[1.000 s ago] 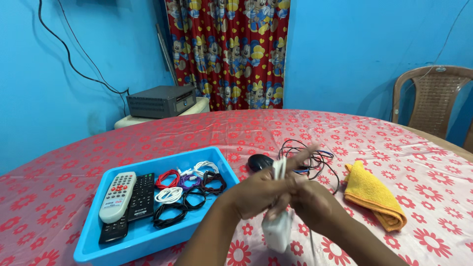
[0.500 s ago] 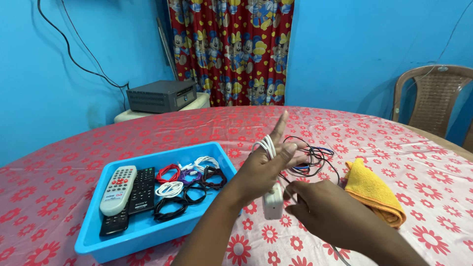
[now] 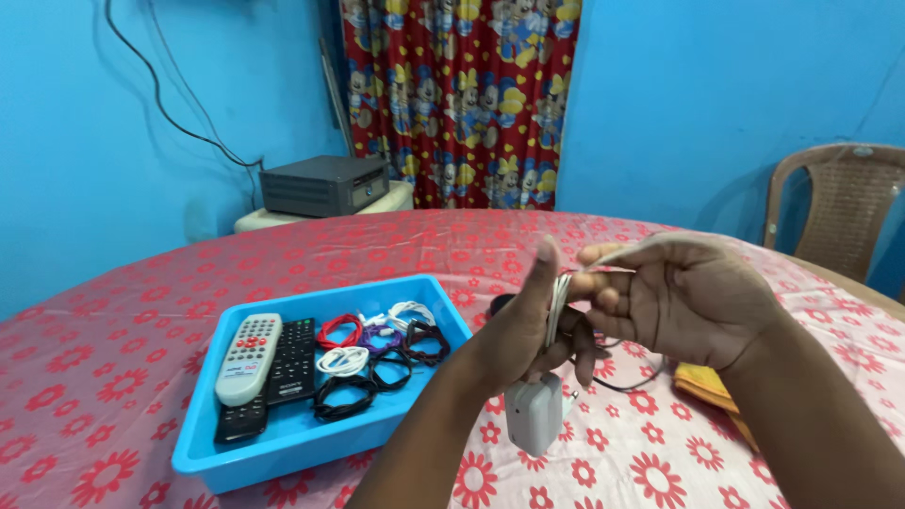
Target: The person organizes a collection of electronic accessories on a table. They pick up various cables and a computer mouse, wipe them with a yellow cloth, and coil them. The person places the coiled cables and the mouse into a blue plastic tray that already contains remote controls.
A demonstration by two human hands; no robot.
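Two hands meet at centre frame above a red flower-print tablecloth (image 3: 123, 377). We wrap our left hand (image 3: 528, 344) around loops of white cable (image 3: 558, 306), thumb raised, with the white charger block (image 3: 533, 419) dangling just below the fist. Our right hand (image 3: 683, 297), at centre right, pinches the cable's free end between thumb and fingertips, close beside the left hand.

At lower left sits a blue plastic tray (image 3: 283, 452). We see in its left part a grey remote (image 3: 250, 358), a black remote (image 3: 294, 360) just beside it and a second black remote (image 3: 238, 421) partly under them. Its right part holds coiled cables: a red coil (image 3: 341, 332), a white coil (image 3: 341, 360), another white one (image 3: 403, 312), and black coils (image 3: 341, 396).

Behind our hands lie a tangle of black wires (image 3: 627, 382) and a yellow cloth (image 3: 707, 386), mostly hidden. A grey box (image 3: 322, 186) stands at upper left, a brown plastic chair (image 3: 844, 212) at right.
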